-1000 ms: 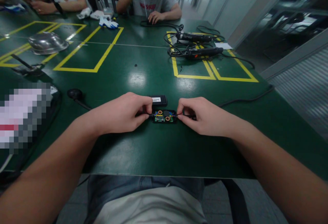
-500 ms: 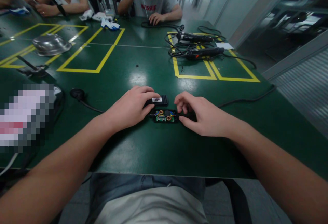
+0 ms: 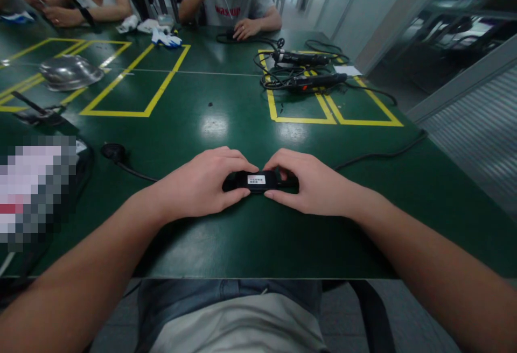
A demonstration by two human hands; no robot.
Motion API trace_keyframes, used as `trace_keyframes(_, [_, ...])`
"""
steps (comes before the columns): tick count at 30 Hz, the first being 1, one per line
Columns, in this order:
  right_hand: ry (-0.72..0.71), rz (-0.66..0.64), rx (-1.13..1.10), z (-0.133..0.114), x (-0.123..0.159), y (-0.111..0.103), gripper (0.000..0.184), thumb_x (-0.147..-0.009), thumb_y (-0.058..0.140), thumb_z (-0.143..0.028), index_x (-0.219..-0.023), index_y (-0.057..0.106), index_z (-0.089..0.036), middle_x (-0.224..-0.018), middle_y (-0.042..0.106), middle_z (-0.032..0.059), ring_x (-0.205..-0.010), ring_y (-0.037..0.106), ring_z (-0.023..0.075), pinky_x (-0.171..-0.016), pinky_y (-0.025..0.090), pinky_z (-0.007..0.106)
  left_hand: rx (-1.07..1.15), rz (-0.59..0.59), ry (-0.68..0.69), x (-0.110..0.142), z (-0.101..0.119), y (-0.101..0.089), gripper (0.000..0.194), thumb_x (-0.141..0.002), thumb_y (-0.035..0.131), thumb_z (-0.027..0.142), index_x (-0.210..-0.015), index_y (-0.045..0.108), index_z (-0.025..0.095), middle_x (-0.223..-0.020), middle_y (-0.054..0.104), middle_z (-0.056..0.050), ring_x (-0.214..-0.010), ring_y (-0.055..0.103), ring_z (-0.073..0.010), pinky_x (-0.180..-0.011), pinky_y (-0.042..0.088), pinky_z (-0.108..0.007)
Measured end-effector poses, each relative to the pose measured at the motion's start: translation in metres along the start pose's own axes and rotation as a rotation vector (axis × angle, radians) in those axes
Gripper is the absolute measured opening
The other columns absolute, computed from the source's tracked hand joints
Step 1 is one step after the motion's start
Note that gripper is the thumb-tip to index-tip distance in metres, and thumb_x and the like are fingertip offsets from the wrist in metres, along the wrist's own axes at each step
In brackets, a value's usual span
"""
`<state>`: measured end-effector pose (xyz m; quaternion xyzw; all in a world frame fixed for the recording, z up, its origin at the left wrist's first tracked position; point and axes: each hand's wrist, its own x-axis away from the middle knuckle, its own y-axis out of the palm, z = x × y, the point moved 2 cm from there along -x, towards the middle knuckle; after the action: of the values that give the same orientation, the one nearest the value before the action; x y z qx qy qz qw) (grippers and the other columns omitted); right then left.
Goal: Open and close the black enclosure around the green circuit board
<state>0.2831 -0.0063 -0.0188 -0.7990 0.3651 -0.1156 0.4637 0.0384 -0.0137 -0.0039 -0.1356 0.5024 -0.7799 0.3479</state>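
Observation:
A black plastic case cover (image 3: 257, 180) with a white printed label lies over the small box that holds the circuit board; the board is hidden beneath it. My left hand (image 3: 214, 181) grips the left end, thumb on the near side and fingers on the far side. The right end is held the same way by my right hand (image 3: 302, 182). Out from under my left hand runs a black cord to a plug (image 3: 113, 152). Another black cable (image 3: 379, 155) leads away past my right hand.
Two corded black tools (image 3: 311, 70) lie on yellow tape at the back right. A metal bowl (image 3: 70, 72) and a phone-holder-like stand (image 3: 38, 112) are at the left, near a blurred-out object (image 3: 36, 191). Gloves (image 3: 166, 38) lie farther back. Co-workers (image 3: 242, 6) sit across the green table (image 3: 181, 251).
My left hand let go of the wire end and brought the labelled cover toward me onto the open box. The circuit board is now out of sight, and both hands have closed around the cover.

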Motion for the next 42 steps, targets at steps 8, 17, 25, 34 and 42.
trace_keyframes(8, [0.013,0.081,0.141,0.003,0.002,0.013,0.072,-0.083,0.091,-0.043,-0.142,0.057,-0.019,-0.134,0.071,0.0202,-0.118,0.068,0.0405,-0.102,0.057,0.057,-0.130,0.071,0.018,0.000,0.005,0.015,0.054,-0.100,0.071,0.032,-0.150,0.060,0.014,-0.142,0.072,-0.018,-0.128,0.067,-0.0347,-0.112,0.056,-0.052])
trace_keyframes(17, [-0.097,0.119,-0.094,0.011,0.009,0.010,0.102,-0.082,0.064,-0.020,-0.172,0.017,-0.027,-0.158,0.052,0.0196,-0.146,0.056,0.0382,-0.125,0.044,0.066,-0.268,0.062,0.103,-0.005,0.016,0.035,0.063,-0.111,0.062,0.045,-0.162,0.052,0.010,-0.159,0.064,-0.025,-0.148,0.061,-0.0405,-0.121,0.050,-0.059])
trace_keyframes(25, [-0.128,0.100,-0.066,0.011,0.007,0.015,0.097,-0.084,0.064,-0.022,-0.172,0.022,-0.020,-0.155,0.057,0.0230,-0.144,0.059,0.0406,-0.121,0.047,0.069,-0.355,0.016,0.121,-0.009,0.022,0.053,0.050,-0.117,0.050,0.036,-0.159,0.055,0.010,-0.161,0.066,-0.021,-0.145,0.065,-0.0355,-0.120,0.051,-0.055])
trace_keyframes(34, [-0.400,0.165,0.000,-0.004,-0.003,0.040,0.082,-0.098,0.066,-0.045,-0.170,0.040,-0.015,-0.163,0.059,0.0277,-0.150,0.058,0.0428,-0.126,0.043,0.069,-0.406,0.002,0.170,-0.013,0.020,0.065,0.028,-0.109,0.058,0.027,-0.122,0.077,0.011,-0.125,0.082,-0.019,-0.120,0.076,-0.0365,-0.112,0.057,-0.056])
trace_keyframes(42, [-0.359,0.148,0.036,-0.003,-0.007,0.050,0.081,-0.110,0.058,-0.067,-0.166,0.050,-0.010,-0.163,0.063,0.0277,-0.150,0.062,0.0396,-0.128,0.047,0.063,-0.262,-0.058,0.100,-0.015,0.021,0.061,0.025,-0.104,0.062,0.026,-0.114,0.080,0.011,-0.117,0.083,-0.018,-0.111,0.077,-0.0346,-0.104,0.063,-0.051])
